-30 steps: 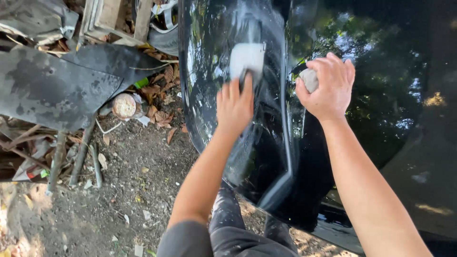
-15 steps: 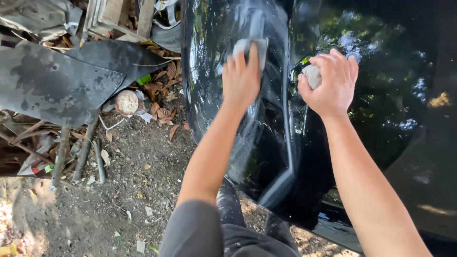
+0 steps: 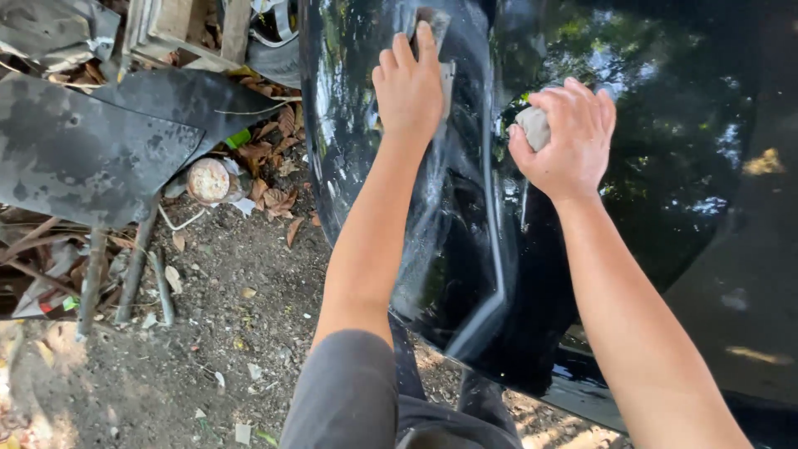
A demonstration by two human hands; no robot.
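Head view: left hand (image 3: 409, 87) flat on sanding sheet (image 3: 444, 76).

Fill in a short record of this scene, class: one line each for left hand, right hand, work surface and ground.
Left hand: flat on a grey pad, pressed to the panel
Right hand: closed round a grey lump
Work surface: glossy black panel, wet streaks, tree reflections
Ground: dirt, dry leaves, dark scrap sheet
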